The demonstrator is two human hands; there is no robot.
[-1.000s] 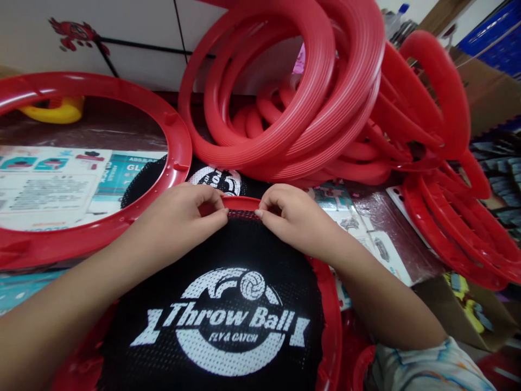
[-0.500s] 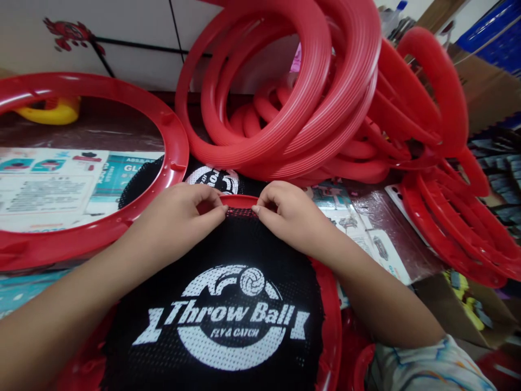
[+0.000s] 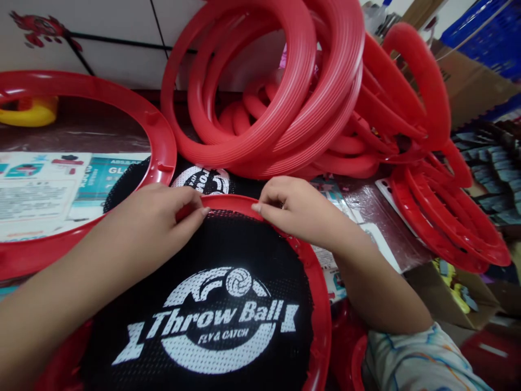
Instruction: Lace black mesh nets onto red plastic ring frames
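A black mesh net (image 3: 228, 255) printed "Throw Ball Fly & Catch" lies stretched over a red plastic ring (image 3: 319, 293) right in front of me. My left hand (image 3: 158, 217) pinches the net's far edge against the ring's rim, thumb and fingers closed. My right hand (image 3: 295, 209) pinches the same edge a little to the right, fingers curled on the rim. Between the two hands a short arc of bare red rim shows.
A big heap of red rings (image 3: 285, 92) leans against the white wall behind. Another red ring (image 3: 122, 108) lies flat at the left over printed sheets (image 3: 36, 190). A second black net (image 3: 203, 179) lies beyond my hands. More rings (image 3: 448, 217) and a cardboard box (image 3: 456, 282) at the right.
My hands have moved apart along the rim, the left one leftward, baring more of the red rim between them. The view has shifted slightly right.
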